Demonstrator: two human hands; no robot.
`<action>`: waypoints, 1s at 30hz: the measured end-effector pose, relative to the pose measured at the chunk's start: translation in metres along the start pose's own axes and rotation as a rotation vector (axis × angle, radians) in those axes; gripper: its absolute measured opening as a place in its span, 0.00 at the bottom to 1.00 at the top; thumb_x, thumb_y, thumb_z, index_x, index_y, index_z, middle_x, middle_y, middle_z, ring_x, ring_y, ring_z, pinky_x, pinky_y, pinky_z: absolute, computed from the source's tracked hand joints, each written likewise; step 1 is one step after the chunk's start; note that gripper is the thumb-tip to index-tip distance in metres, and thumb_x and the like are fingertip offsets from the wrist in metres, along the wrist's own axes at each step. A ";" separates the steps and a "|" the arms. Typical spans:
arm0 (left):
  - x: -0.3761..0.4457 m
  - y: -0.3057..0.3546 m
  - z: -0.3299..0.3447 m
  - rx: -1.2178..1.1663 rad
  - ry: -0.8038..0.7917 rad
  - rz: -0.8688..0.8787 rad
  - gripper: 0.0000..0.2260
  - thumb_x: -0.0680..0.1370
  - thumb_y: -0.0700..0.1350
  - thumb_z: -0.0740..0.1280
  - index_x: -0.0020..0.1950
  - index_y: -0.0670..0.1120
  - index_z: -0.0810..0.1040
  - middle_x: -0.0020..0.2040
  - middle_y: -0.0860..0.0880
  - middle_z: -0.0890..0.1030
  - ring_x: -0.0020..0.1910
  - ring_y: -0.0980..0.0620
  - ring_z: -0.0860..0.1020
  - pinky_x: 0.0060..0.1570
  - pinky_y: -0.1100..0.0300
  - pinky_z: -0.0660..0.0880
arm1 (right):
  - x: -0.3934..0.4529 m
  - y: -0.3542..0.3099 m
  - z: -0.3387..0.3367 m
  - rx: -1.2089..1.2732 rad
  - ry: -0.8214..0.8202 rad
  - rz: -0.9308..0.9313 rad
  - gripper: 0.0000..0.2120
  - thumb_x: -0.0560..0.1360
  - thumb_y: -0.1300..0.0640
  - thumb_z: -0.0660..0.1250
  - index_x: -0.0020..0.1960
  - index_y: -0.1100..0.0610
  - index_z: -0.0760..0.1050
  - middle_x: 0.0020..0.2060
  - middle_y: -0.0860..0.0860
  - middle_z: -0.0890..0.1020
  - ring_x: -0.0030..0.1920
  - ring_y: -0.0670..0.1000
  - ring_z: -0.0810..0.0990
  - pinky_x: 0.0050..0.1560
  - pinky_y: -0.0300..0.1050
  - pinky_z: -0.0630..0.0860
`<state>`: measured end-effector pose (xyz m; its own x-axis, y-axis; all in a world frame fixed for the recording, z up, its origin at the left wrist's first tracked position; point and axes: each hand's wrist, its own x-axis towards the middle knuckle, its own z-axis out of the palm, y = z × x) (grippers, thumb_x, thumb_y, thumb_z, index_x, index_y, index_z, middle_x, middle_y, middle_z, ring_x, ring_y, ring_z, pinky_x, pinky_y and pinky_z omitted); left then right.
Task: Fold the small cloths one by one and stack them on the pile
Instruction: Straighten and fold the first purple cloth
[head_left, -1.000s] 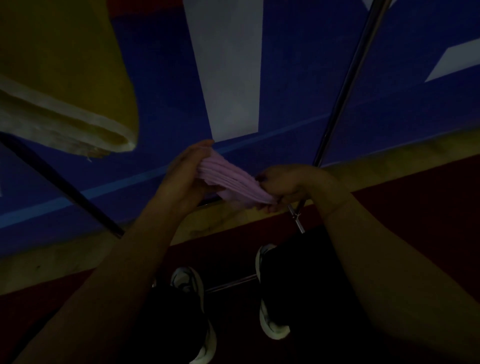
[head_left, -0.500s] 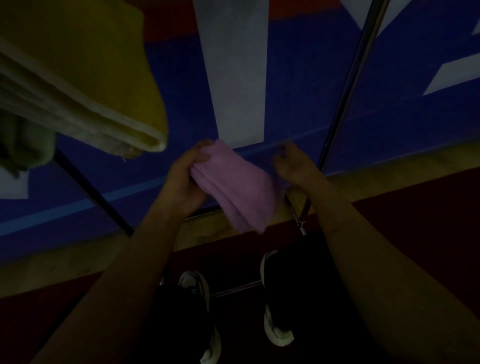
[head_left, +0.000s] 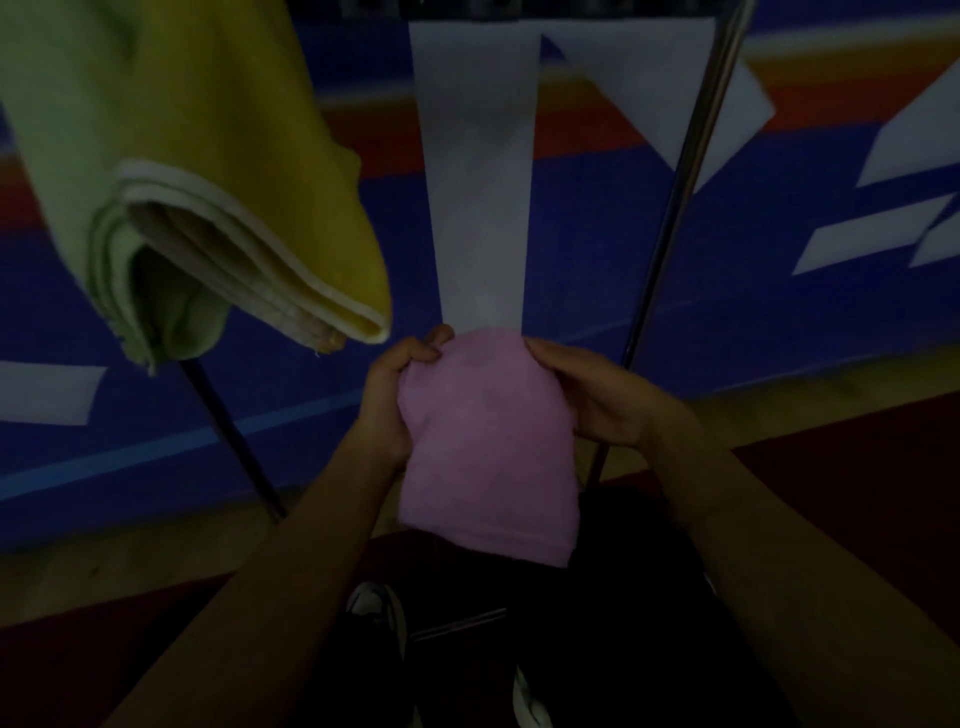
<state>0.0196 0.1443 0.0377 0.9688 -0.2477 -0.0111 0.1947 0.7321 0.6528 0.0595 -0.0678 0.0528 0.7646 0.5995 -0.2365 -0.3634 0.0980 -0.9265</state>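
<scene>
Both hands are on it now: half a second ago the right hand (head_left: 597, 400) hovered clear of the pink cloth (head_left: 488, 447), and now it has closed back in on the top right corner, while the cloth has swung from a slanted droop to hang straight down. On the other side the left hand (head_left: 397, 395) pinches the top left corner, thumb and fingers curled over the edge. So the cloth is held in mid-air by its upper edge, in front of the person, above the shoes (head_left: 376, 613) on the dark floor. Its long axis runs down and towards the body, away from the fingers, with the free lower hem well below both grips. Up and to the left sits the pile (head_left: 249, 249), yellow on top with white and pale green layers under it, and the left hand is the nearer one. I'd judge the next move turns on that: the cloth must travel up and left to land there. It looks already doubled, thick and soft, its bottom edge slightly uneven.
</scene>
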 end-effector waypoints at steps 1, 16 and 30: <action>0.000 0.001 0.001 -0.009 0.022 0.014 0.09 0.65 0.40 0.68 0.37 0.47 0.68 0.37 0.51 0.68 0.37 0.53 0.72 0.47 0.58 0.66 | -0.007 -0.003 -0.001 -0.014 -0.007 0.003 0.21 0.78 0.47 0.64 0.67 0.55 0.76 0.64 0.55 0.80 0.63 0.53 0.79 0.64 0.50 0.74; 0.001 0.007 0.010 0.383 0.341 0.000 0.12 0.71 0.37 0.66 0.53 0.43 0.78 0.47 0.43 0.79 0.46 0.45 0.78 0.45 0.55 0.74 | -0.062 -0.040 0.013 -0.441 0.151 -0.457 0.11 0.82 0.55 0.62 0.53 0.60 0.79 0.44 0.51 0.83 0.45 0.48 0.81 0.47 0.42 0.78; -0.005 -0.015 0.095 0.579 0.288 0.070 0.11 0.84 0.46 0.57 0.50 0.46 0.78 0.45 0.47 0.82 0.45 0.49 0.80 0.48 0.54 0.77 | -0.046 -0.147 0.065 -1.048 0.225 -0.729 0.17 0.84 0.60 0.56 0.40 0.67 0.72 0.38 0.58 0.74 0.35 0.42 0.68 0.43 0.36 0.67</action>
<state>-0.0023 0.0740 0.1002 0.9942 0.0274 -0.1037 0.0931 0.2598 0.9612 0.0431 -0.0584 0.2187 0.7180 0.5154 0.4679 0.6814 -0.3830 -0.6237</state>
